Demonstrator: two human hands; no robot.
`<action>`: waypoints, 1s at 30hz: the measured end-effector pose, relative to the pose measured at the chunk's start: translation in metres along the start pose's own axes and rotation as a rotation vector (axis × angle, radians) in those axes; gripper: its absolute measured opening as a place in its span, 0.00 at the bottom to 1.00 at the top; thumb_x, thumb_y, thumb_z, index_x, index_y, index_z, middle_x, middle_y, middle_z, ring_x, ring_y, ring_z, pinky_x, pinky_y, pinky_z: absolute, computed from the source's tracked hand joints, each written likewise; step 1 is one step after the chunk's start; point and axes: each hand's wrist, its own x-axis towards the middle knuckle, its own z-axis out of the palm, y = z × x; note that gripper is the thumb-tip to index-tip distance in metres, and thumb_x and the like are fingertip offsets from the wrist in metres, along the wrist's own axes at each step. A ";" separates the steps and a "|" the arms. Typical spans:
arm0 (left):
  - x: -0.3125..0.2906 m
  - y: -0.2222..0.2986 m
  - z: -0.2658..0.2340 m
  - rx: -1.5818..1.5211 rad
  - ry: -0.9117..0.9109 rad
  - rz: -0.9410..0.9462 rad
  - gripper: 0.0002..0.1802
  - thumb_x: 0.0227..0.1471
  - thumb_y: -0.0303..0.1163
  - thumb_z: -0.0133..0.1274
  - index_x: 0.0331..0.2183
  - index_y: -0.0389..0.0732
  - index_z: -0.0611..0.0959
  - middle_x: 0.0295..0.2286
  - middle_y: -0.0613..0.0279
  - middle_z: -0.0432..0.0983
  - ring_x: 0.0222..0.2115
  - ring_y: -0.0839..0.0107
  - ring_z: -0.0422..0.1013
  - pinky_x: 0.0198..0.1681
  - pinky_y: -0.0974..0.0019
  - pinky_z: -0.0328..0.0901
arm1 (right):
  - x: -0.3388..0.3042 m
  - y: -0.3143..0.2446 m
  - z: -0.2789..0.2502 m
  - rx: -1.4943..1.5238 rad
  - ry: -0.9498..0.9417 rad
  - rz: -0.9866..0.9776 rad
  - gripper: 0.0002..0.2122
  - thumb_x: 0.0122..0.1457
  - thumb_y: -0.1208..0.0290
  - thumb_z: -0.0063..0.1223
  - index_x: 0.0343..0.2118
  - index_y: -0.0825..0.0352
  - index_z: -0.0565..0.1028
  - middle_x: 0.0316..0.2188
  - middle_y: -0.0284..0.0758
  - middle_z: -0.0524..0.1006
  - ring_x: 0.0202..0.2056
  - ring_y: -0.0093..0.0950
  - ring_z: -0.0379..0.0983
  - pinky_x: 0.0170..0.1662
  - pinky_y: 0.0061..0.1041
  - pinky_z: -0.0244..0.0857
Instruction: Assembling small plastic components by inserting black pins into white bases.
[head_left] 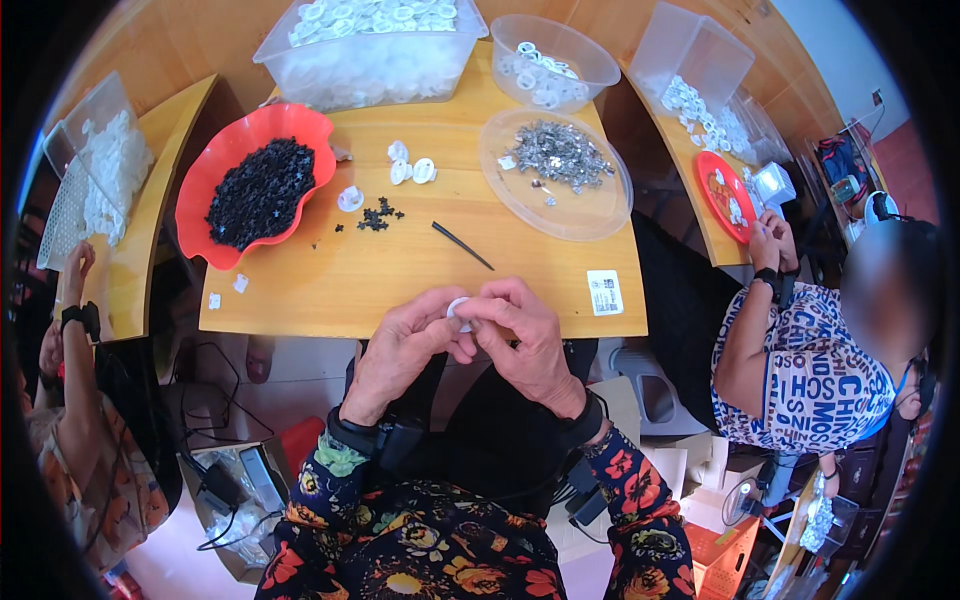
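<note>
Above the table's near edge, both my hands are closed around one small round white plastic part point(457, 308). The thumb and fingers of my left hand point(400, 350) hold its left side. My right hand point(528, 345) pinches it from the right, covering much of it. Just beyond my hands a thin black stick point(462, 245) lies on the wood. Farther off are a little heap of small black pieces point(375, 217) and a few loose white round parts point(424, 170). A red wavy-rimmed bowl point(192, 190) of black pieces point(260, 195) stands at the left.
Small metal pieces point(565, 150) lie on a clear round tray point(595, 218). Behind are a large clear bin point(365, 88) and a round tub point(515, 85) of white parts. A white label point(604, 293) is near the right corner. Co-workers sit at left point(75, 440) and right point(800, 360).
</note>
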 end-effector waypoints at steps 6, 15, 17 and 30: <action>-0.002 -0.001 -0.008 -0.129 -0.032 -0.045 0.17 0.60 0.26 0.40 0.49 0.31 0.71 0.35 0.55 0.74 0.34 0.70 0.73 0.39 0.69 0.70 | -0.001 0.002 0.000 -0.041 0.019 -0.014 0.12 0.50 0.83 0.56 0.37 0.63 0.77 0.32 0.35 0.69 0.32 0.29 0.71 0.34 0.24 0.66; 0.004 -0.013 0.001 -0.229 0.028 0.005 0.15 0.60 0.31 0.44 0.46 0.33 0.73 0.33 0.56 0.75 0.31 0.69 0.75 0.36 0.68 0.71 | -0.003 0.006 0.000 -0.015 0.090 0.000 0.11 0.48 0.83 0.58 0.35 0.64 0.78 0.32 0.34 0.69 0.33 0.27 0.71 0.34 0.22 0.66; 0.004 -0.014 0.004 -0.237 0.044 0.003 0.14 0.60 0.32 0.45 0.45 0.34 0.73 0.32 0.57 0.75 0.30 0.70 0.75 0.35 0.68 0.71 | -0.002 0.008 0.002 -0.013 0.103 -0.017 0.11 0.48 0.84 0.58 0.35 0.65 0.78 0.31 0.34 0.70 0.32 0.26 0.71 0.34 0.22 0.66; 0.007 -0.022 0.021 -0.220 0.187 0.096 0.12 0.60 0.30 0.46 0.43 0.34 0.75 0.31 0.61 0.75 0.30 0.76 0.73 0.35 0.72 0.71 | -0.006 0.016 0.003 -0.061 0.191 -0.038 0.11 0.47 0.84 0.59 0.34 0.65 0.78 0.30 0.34 0.70 0.31 0.26 0.71 0.32 0.22 0.66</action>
